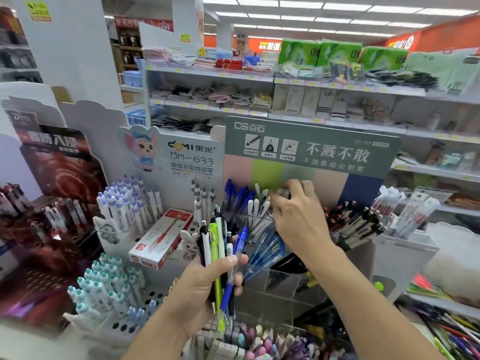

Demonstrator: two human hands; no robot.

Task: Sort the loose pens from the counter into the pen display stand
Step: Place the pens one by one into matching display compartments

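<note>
Shop shelves of folded cloth blur behind a cardboard-backed stand (309,152) with clear plastic compartments. Left hand (205,284) grips a bundle of slim plastic pens (217,245), upright. Right hand (296,214) reaches into the stand's white pens (257,211); its fingertips are hidden, so its grip is unclear.

right hand (298,216) fingers (279,194): tips hidden among white pens (255,207) | forearms: edge-cropped

two bare forearms, no sleeves; left hand (205,279), right hand (298,216), no rings/watch
</note>
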